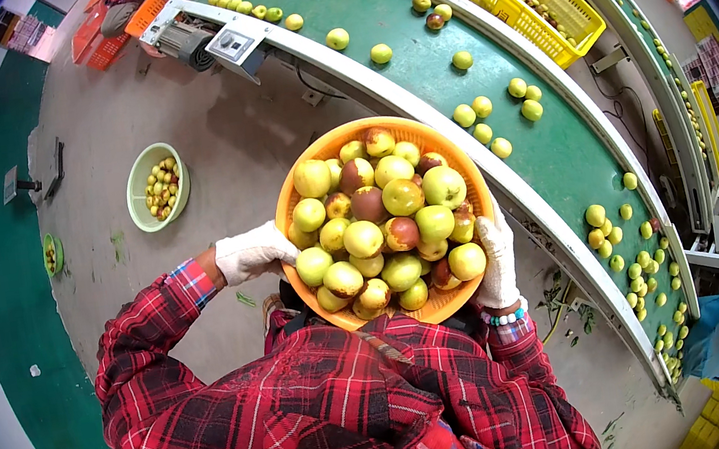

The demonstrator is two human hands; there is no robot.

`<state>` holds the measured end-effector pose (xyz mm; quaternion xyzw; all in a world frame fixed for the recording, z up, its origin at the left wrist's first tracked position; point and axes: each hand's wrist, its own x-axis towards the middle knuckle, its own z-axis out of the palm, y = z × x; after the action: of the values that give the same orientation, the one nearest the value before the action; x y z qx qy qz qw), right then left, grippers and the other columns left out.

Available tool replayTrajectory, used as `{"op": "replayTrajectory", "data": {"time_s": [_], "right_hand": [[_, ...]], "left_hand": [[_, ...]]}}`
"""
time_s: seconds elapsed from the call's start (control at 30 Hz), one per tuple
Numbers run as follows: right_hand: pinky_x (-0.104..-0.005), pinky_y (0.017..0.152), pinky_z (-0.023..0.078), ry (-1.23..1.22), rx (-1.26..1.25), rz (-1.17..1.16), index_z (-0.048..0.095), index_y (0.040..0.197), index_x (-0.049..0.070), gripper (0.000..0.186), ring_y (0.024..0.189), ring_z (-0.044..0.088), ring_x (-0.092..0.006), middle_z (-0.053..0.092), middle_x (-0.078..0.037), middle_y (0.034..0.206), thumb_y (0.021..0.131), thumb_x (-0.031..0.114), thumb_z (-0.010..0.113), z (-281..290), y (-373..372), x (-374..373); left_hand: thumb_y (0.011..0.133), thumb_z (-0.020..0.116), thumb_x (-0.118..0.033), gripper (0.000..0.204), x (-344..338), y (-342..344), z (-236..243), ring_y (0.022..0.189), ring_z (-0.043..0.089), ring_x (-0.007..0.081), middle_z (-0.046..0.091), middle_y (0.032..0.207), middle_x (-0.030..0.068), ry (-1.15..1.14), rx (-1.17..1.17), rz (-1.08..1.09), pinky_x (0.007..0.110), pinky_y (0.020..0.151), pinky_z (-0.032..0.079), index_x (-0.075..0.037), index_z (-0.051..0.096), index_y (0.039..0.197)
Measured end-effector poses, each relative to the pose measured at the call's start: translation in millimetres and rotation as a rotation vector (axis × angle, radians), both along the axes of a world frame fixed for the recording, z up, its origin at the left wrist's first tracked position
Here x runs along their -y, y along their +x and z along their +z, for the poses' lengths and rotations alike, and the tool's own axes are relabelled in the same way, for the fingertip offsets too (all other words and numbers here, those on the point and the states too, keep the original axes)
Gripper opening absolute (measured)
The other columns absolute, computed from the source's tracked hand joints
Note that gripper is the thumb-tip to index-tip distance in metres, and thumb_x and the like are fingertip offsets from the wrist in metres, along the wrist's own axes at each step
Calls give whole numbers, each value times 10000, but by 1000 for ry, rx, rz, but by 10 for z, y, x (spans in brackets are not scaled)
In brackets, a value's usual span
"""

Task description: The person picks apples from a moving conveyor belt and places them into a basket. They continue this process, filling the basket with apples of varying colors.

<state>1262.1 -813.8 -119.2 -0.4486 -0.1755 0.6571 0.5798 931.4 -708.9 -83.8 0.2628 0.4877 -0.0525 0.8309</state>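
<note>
An orange plastic basket [291, 199] is held up in front of my body, heaped with green and reddish-brown jujubes [363, 238]. My left hand [252, 253], in a white glove, grips its left side. On the opposite side my right hand [498, 261], also gloved, is closed on the rim, with a beaded bracelet at the wrist. The fingers of both hands are partly hidden by the basket. Just beyond it runs a curving green conveyor belt [425, 66] with loose jujubes scattered along it.
A pale green basin [133, 189] of fruit stands on the floor at left, with a smaller green container [57, 255] farther left. A motor and control box [234, 43] jut from the conveyor. Beyond the belt sits a yellow crate [585, 24]. Orange crates [92, 42] lie at the far left.
</note>
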Motion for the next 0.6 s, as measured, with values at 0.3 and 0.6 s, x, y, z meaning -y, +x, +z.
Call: {"op": "replayTrajectory", "data": {"time_s": [0.3,0.6], "right_hand": [[-390,1151,432,55,1,108,380,1547,-59,744,1354,547,-253,537,-170,1489,982,331,666,8,52,-229],[-378,1135,436,234,10,282,490,1480,-33,542,1301,576,-233,576,-149,1447,1089,341,500,-304,-540,-1420]], "left_hand": [[832,725,10,745,312,-26,-55,1318,593,256,567,1461,103,31,137,240,409,1057,561,-68,436,1513],[851,647,-11,649,333,-656,9,1248,645,225,627,1392,94,365,65,576,376,1061,555,-50,490,1480]]}}
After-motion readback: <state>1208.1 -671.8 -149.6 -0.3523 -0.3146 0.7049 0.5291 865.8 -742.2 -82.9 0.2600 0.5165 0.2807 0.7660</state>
